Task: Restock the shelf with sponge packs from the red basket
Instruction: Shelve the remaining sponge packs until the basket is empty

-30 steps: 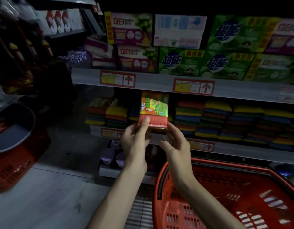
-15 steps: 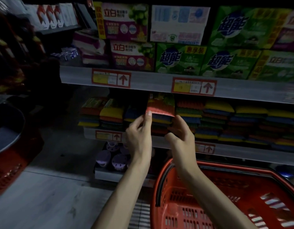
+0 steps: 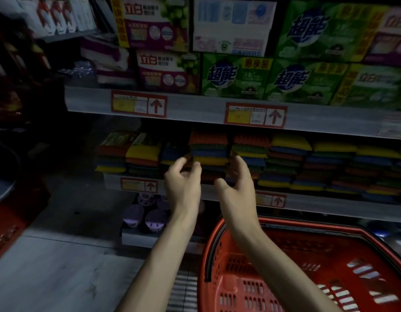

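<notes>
both hands, left hand point(image 3: 183, 181) and right hand point(image 3: 237, 183), hover with fingers loosely curled and grip nothing, just in front of the red-topped stack of coloured sponge packs point(image 3: 208, 140) on the grey metal shelf point(image 3: 330, 203). the packs lie flat, long side along the shelf edge. the red plastic basket point(image 3: 285, 226) sits below and to the right, nearer the right hand; no pack shows in its visible part.

"超能" on green boxes point(image 3: 235, 77), "立白" on purple boxes point(image 3: 165, 73)
</notes>
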A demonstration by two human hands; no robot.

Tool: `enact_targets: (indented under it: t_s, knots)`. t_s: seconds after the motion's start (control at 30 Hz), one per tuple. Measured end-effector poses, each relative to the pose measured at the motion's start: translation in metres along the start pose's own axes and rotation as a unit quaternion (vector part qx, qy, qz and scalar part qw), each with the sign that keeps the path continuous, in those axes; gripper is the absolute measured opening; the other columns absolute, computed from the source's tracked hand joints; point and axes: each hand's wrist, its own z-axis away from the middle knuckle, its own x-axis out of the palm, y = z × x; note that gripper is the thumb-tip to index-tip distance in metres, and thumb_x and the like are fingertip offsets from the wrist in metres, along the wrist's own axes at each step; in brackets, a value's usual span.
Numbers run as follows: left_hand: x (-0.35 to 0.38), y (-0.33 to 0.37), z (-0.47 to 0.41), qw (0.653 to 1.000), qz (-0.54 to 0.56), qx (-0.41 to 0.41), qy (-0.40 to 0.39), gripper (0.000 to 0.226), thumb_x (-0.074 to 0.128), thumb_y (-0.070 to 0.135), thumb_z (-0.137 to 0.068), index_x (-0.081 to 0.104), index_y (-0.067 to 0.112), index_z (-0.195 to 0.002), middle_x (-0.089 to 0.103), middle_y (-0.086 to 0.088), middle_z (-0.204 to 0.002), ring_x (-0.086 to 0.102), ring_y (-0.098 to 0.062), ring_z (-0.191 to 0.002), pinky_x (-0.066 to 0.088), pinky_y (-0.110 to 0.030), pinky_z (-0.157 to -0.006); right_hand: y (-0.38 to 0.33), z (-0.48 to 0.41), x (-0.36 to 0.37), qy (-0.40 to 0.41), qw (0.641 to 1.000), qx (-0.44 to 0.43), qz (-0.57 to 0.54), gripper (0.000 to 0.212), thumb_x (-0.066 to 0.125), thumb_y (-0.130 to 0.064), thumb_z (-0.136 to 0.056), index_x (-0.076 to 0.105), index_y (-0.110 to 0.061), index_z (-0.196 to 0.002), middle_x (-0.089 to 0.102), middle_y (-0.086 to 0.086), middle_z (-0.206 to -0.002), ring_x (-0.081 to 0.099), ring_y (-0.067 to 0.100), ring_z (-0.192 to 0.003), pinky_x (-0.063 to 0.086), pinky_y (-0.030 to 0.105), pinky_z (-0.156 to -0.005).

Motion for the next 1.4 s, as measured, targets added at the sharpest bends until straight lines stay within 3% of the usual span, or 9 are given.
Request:
enact_targets:
  t_s: [0.27, 0.43, 0.63, 0.77, 0.87, 1.03, 1.13, 1.27, 1.4]
  knots:
    - [0.001, 0.003, 0.000, 0.999, -0.005, -0.017, 0.029, 0.032, 0.068, 0.019, -0.096, 0.069, 0.014, -0.128, 0.073, 0.002, -0.084, 0.065, -0.004, -0.071, 0.047, -0.011, -0.058, -0.001, -0.001, -0.001, -0.002, 1.000, 0.016, 0.023, 0.063, 0.054, -0.008, -0.100, 0.030, -0.018, -0.158, 0.038, -0.007, -0.151, 0.048, -0.030, -0.091, 0.038, -0.005, -0.068]
    - [0.004, 0.003, 0.000, 1.000, 0.002, -0.022, 0.018, 0.031, 0.064, 0.012, -0.096, 0.067, 0.015, -0.127, 0.055, 0.008, -0.063, 0.049, 0.004, -0.048, 0.037, -0.009, -0.048, 0.001, -0.003, 0.001, 0.008, 0.999, 0.016, 0.046, 0.063, 0.055, -0.012, -0.099, 0.032, -0.020, -0.158, 0.038, -0.008, -0.153, 0.041, -0.004, -0.126, 0.033, 0.002, -0.084]
    - [0.003, 0.006, 0.002, 1.000, 0.004, -0.025, -0.006, 0.042, 0.064, 0.010, -0.097, 0.060, 0.010, -0.139, 0.045, 0.015, -0.067, 0.049, 0.007, -0.048, 0.036, -0.008, -0.048, 0.002, -0.004, -0.001, 0.006, 0.999, 0.011, 0.040, 0.062, 0.055, -0.013, -0.099, 0.034, -0.021, -0.157, 0.041, -0.010, -0.151, 0.038, -0.003, -0.124, 0.034, 0.017, -0.099]
    - [0.002, 0.011, 0.005, 0.999, 0.011, -0.044, -0.009, 0.058, 0.065, 0.013, -0.098, 0.045, 0.012, -0.153, 0.043, 0.022, -0.072, 0.051, 0.021, -0.050, 0.039, 0.000, -0.053, 0.008, -0.007, -0.007, 0.091, 0.995, 0.024, 0.030, 0.031, 0.059, -0.024, -0.096, 0.054, -0.033, -0.125, 0.061, -0.009, -0.119, 0.066, 0.019, -0.103, 0.058, 0.042, -0.088]
    - [0.001, 0.015, 0.008, 0.999, 0.014, -0.035, -0.003, 0.058, 0.065, 0.012, -0.099, 0.045, 0.011, -0.153, 0.043, 0.021, -0.072, 0.056, 0.004, -0.062, 0.045, -0.014, -0.062, 0.012, -0.020, -0.019, 0.160, 0.981, 0.105, -0.014, 0.010, 0.064, -0.031, -0.097, 0.060, -0.024, -0.102, 0.070, -0.001, -0.096, 0.070, 0.020, -0.090, 0.059, 0.045, -0.084]
    - [0.002, 0.014, 0.008, 0.999, -0.006, -0.030, 0.016, 0.038, 0.065, 0.011, -0.098, 0.062, 0.017, -0.136, 0.050, 0.017, -0.073, 0.060, -0.016, -0.074, 0.047, -0.029, -0.069, 0.018, -0.037, -0.037, 0.182, 0.960, 0.191, -0.098, 0.021, 0.056, -0.022, -0.102, 0.048, -0.013, -0.085, 0.071, 0.016, -0.088, 0.068, 0.025, -0.077, 0.056, 0.046, -0.073]
    - [0.002, 0.011, 0.007, 0.999, -0.021, -0.022, 0.015, 0.021, 0.064, 0.008, -0.096, 0.065, 0.029, -0.093, 0.053, 0.010, -0.067, 0.056, -0.019, -0.070, 0.047, -0.033, -0.068, 0.017, -0.042, -0.041, 0.182, 0.958, 0.194, -0.103, 0.017, 0.052, -0.016, -0.103, 0.044, -0.020, -0.089, 0.068, 0.009, -0.084, 0.072, 0.032, -0.087, 0.057, 0.052, -0.081]
    - [0.003, 0.008, 0.005, 1.000, -0.023, -0.020, 0.008, 0.014, 0.064, 0.008, -0.096, 0.066, 0.021, -0.099, 0.054, 0.007, -0.068, 0.054, -0.018, -0.070, 0.047, -0.034, -0.067, 0.017, -0.046, -0.041, 0.181, 0.959, 0.198, -0.094, 0.017, 0.052, -0.017, -0.102, 0.056, -0.017, -0.085, 0.065, 0.006, -0.082, 0.073, 0.035, -0.088, 0.058, 0.053, -0.080]
    - [0.003, 0.006, 0.004, 0.999, -0.032, -0.014, 0.004, 0.008, 0.062, 0.007, -0.096, 0.066, 0.013, -0.099, 0.055, 0.001, -0.071, 0.053, -0.020, -0.069, 0.044, -0.033, -0.065, 0.014, -0.047, -0.042, 0.178, 0.956, 0.202, -0.117, 0.025, 0.055, -0.016, -0.103, 0.058, -0.006, -0.125, 0.064, 0.001, -0.083, 0.073, 0.025, -0.085, 0.058, 0.046, -0.081]
